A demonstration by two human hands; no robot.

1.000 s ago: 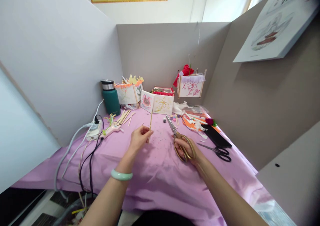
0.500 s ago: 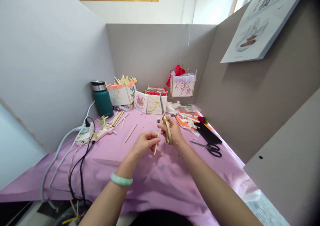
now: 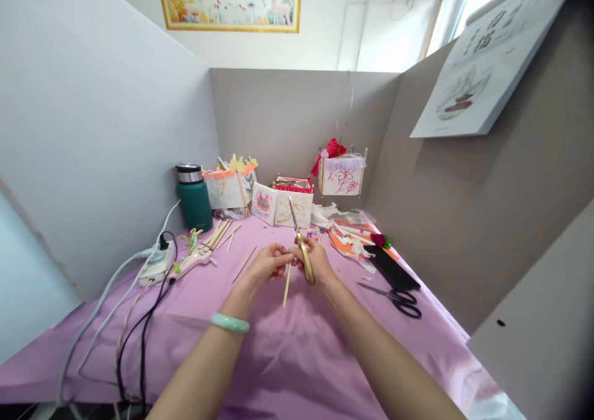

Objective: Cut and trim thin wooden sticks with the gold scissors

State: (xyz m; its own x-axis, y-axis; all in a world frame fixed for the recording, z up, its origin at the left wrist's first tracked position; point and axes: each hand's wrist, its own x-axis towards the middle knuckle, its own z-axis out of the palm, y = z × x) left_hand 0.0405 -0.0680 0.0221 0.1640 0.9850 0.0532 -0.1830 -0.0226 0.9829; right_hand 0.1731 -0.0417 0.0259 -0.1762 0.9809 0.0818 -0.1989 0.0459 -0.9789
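My left hand (image 3: 271, 263) is closed in a pinch on a thin wooden stick (image 3: 286, 289), whose lower end points down toward me over the cloth. Close against its fingertips, my right hand (image 3: 320, 264) is wrapped around gold-handled scissors (image 3: 306, 263). Their blades point up and away, looking nearly closed. The stick's upper part passes behind the touching fingertips, so which fingers of the right hand press on it is hidden. A loose wooden stick (image 3: 244, 264) lies on the pink cloth (image 3: 195, 321) left of my hands.
Black scissors (image 3: 394, 296) and a black phone-like slab (image 3: 392, 268) lie at the right. A green bottle (image 3: 195, 200), power strip (image 3: 156, 265) and glue gun (image 3: 192, 259) stand or lie left. Decorated paper boxes (image 3: 343, 175) line the back. Partition walls enclose three sides.
My hands have come closer together, fingertips now meeting. The stick's free lower end sticks out further below them. The view has tilted upward a little.
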